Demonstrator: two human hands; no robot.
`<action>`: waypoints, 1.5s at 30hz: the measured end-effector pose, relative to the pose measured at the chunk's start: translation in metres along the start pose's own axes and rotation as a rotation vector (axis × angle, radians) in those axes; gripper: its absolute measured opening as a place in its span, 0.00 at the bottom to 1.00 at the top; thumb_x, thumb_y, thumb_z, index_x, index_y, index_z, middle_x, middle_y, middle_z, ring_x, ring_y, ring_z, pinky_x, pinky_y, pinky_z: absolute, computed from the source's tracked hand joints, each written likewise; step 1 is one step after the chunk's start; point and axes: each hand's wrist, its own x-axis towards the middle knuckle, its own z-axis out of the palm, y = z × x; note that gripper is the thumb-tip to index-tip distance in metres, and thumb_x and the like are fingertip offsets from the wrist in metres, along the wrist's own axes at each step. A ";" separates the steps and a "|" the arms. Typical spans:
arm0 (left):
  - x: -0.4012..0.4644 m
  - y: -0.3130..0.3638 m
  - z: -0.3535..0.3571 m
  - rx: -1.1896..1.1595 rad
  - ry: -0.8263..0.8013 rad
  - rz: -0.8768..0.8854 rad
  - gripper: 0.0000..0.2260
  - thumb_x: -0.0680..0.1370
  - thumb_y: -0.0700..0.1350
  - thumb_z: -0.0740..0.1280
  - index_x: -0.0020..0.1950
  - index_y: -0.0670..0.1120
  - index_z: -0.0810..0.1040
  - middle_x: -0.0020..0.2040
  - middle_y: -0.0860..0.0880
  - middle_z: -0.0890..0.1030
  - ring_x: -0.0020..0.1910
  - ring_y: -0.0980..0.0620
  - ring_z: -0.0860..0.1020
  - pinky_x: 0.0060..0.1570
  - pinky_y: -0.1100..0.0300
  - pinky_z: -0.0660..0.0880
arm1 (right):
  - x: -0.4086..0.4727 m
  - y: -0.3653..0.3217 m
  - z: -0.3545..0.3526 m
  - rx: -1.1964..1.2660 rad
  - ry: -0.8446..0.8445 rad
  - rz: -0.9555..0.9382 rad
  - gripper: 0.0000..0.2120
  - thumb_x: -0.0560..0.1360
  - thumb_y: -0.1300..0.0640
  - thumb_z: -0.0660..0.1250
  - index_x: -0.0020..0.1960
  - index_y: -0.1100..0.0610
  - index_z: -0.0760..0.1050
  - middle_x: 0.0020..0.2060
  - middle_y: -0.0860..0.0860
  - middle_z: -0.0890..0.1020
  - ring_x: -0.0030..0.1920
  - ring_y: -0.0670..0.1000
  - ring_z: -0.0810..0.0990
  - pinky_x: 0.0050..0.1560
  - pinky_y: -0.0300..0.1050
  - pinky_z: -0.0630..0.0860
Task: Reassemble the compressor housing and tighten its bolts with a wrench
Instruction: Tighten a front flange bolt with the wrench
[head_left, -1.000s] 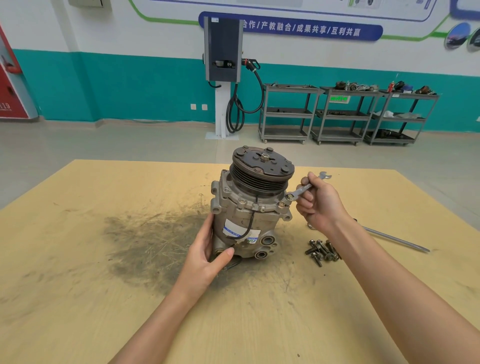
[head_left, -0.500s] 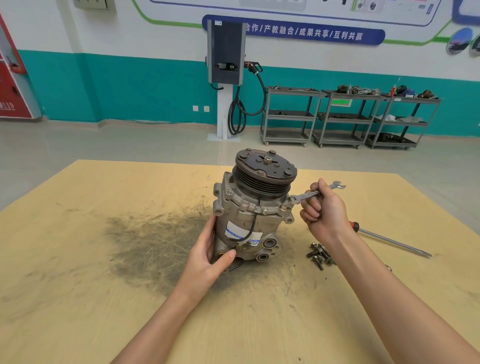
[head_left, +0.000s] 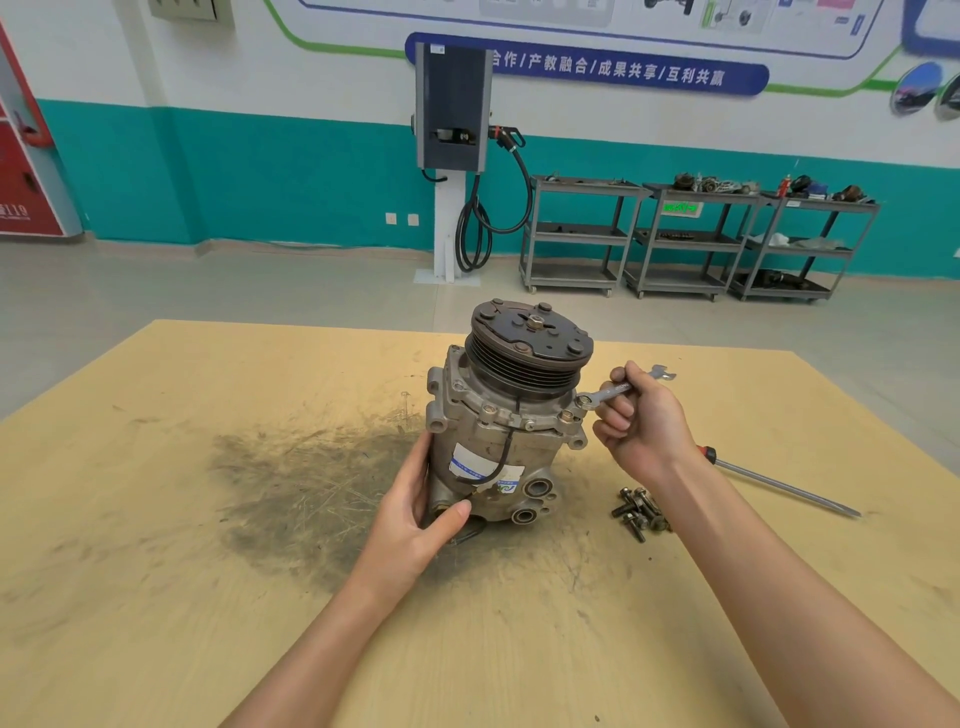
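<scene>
A grey metal compressor (head_left: 498, 441) stands upright on the yellow table (head_left: 156, 519), its dark pulley (head_left: 530, 353) on top. My left hand (head_left: 415, 514) grips the lower left of the housing, thumb across the front. My right hand (head_left: 641, 426) holds a silver wrench (head_left: 623, 387) by its shaft. The wrench's ring end sits on a bolt at the housing's right flange (head_left: 583, 401); its open end points away to the right.
Several loose bolts (head_left: 639, 512) lie in a heap right of the compressor, under my right forearm. A screwdriver with a red handle (head_left: 779, 486) lies further right. A dark grease smear (head_left: 311, 488) covers the table left of the compressor. Carts stand far behind.
My right hand has swung the wrench handle away from me, clockwise around the flange bolt. The left hand keeps its hold on the housing.
</scene>
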 end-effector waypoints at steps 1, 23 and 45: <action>0.000 0.000 0.000 -0.001 -0.001 -0.001 0.34 0.71 0.39 0.70 0.72 0.59 0.61 0.72 0.64 0.69 0.72 0.67 0.68 0.72 0.67 0.65 | -0.001 -0.001 -0.001 -0.002 -0.002 0.001 0.17 0.83 0.51 0.53 0.37 0.54 0.67 0.19 0.47 0.61 0.18 0.45 0.58 0.19 0.35 0.55; 0.001 -0.005 -0.002 -0.009 -0.002 0.003 0.34 0.73 0.36 0.71 0.72 0.59 0.60 0.70 0.66 0.69 0.71 0.69 0.68 0.69 0.71 0.66 | -0.051 0.006 -0.009 -0.098 -0.137 -0.312 0.13 0.76 0.46 0.60 0.42 0.56 0.70 0.25 0.51 0.73 0.25 0.48 0.71 0.27 0.38 0.71; 0.001 -0.005 -0.003 0.008 -0.014 -0.003 0.35 0.73 0.36 0.71 0.74 0.57 0.59 0.71 0.66 0.69 0.71 0.69 0.68 0.68 0.71 0.66 | -0.023 -0.012 0.001 -0.265 -0.145 -0.089 0.18 0.83 0.50 0.54 0.39 0.57 0.71 0.22 0.51 0.71 0.22 0.48 0.70 0.22 0.37 0.68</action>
